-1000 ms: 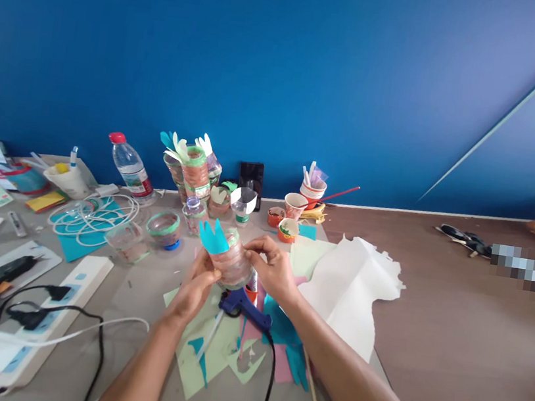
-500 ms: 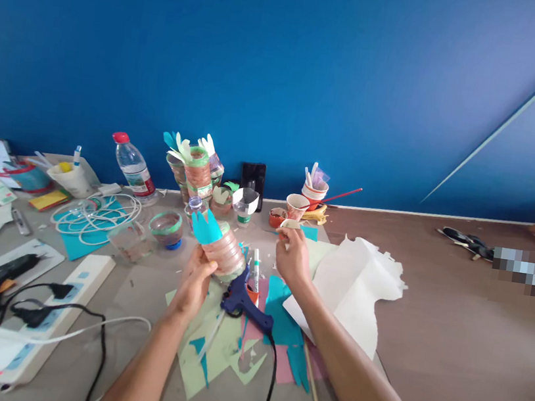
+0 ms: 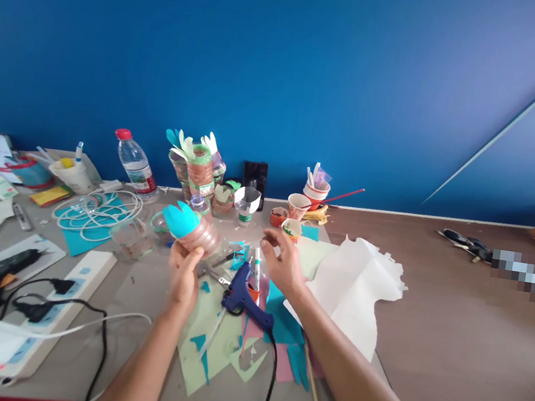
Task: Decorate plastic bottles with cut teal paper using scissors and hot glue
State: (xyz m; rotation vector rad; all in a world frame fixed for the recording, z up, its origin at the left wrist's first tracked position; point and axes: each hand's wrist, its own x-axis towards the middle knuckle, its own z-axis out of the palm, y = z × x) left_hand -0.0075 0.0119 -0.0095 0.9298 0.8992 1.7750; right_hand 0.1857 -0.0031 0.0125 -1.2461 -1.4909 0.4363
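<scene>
My left hand [image 3: 183,278] is wrapped round a cut plastic bottle [image 3: 203,236], painted pinkish brown. Blue paper petals [image 3: 180,219] stand out from its left end, and the bottle lies tilted, raised above the table. My right hand [image 3: 283,262] has its fingers apart and nothing visible in them; it hovers to the right of a white marker [image 3: 257,265]. Between my forearms rests a blue glue gun [image 3: 242,293] with a black cord. Scissors [image 3: 211,275] lie partly behind my left hand. A paper cup with green paint [image 3: 292,230] stands just beyond my right hand.
Green paper [image 3: 194,369] with blue scraps lies in front. White torn paper [image 3: 351,278] spreads to the right. At left are a power strip [image 3: 78,293] with cords and a black glue gun [image 3: 0,279]. Decorated bottle pieces [image 3: 200,168] and a water bottle [image 3: 135,169] stand near the wall.
My left hand has moved the bottle left and slightly up, turning its petals further left. My right hand has shifted left and down, and its fingers have spread from a pinch.
</scene>
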